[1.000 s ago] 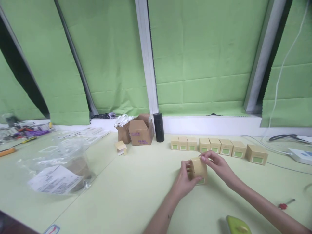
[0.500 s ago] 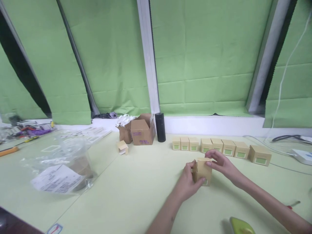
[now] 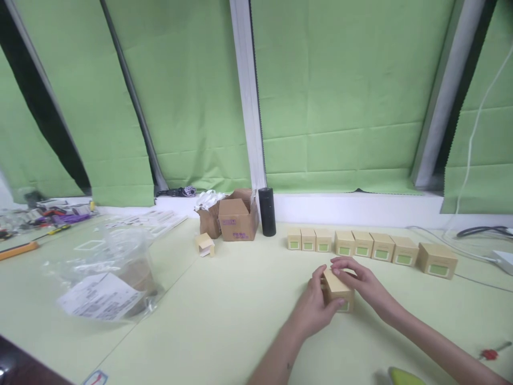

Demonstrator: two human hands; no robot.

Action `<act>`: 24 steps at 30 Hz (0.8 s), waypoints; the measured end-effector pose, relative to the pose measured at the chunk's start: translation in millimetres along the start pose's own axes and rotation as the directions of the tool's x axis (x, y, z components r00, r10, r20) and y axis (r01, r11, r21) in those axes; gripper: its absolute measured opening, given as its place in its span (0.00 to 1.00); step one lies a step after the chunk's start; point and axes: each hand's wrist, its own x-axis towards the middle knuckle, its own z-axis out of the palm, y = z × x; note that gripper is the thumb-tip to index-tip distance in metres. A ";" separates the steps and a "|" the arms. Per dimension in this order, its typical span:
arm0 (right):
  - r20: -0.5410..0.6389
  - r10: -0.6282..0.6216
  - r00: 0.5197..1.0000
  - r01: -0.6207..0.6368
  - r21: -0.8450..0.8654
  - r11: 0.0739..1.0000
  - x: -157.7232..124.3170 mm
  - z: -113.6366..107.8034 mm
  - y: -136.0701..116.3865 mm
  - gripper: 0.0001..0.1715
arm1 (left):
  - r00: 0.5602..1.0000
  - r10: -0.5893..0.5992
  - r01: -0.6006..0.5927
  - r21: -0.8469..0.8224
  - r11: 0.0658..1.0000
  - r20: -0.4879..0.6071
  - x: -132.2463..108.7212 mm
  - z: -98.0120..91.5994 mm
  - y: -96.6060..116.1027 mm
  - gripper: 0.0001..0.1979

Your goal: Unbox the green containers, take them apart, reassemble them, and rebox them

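A small kraft cardboard box (image 3: pixel 340 290) with a green label on its front rests on the table between my hands. My left hand (image 3: pixel 316 305) is wrapped round its left side, thumb on the front by the label. Fingers of my right hand (image 3: pixel 363 280) press on the top flap at the back edge, and the lid lies nearly flat. Behind stand more kraft boxes of the same look: a group of three small ones (image 3: pixel 308 239), a row of wider ones (image 3: pixel 363 244), and a larger one (image 3: pixel 437 260) at the right end.
An open brown carton (image 3: pixel 239 219) and a black cylinder (image 3: pixel 266 212) stand by the wall. A small open box (image 3: pixel 206 245) lies in front. A plastic bag (image 3: pixel 108 278) with a paper sheet sits left. A green object (image 3: pixel 404 376) lies at the near edge, a red-handled tool (image 3: pixel 489 354) right.
The box's top flap, upright before, has been folded down by my right hand. My left hand keeps its hold on the side. The whole view has shifted slightly.
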 end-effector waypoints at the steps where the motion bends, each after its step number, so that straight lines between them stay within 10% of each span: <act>1: 0.003 0.002 1.000 -0.002 0.007 1.000 -0.4 -0.1 -0.3 0.21 | 1.000 -0.009 0.009 0.004 1.000 0.002 0.3 -0.3 0.7 0.37; 10: 0.049 0.037 0.998 -0.041 0.084 0.996 1.9 -7.5 3.2 0.21 | 1.000 -0.030 0.030 0.087 0.996 0.006 0.2 -1.0 0.4 0.40; 17: 0.020 0.125 0.992 -0.126 0.232 0.965 5.9 -0.1 22.5 0.23 | 0.996 0.089 -0.089 0.334 0.938 0.015 5.7 -8.5 13.2 0.24; 24: -0.033 0.193 0.981 -0.151 0.503 0.851 9.4 0.4 53.1 0.22 | 0.942 -0.020 0.203 0.520 0.830 -0.335 31.8 -105.7 -14.5 0.21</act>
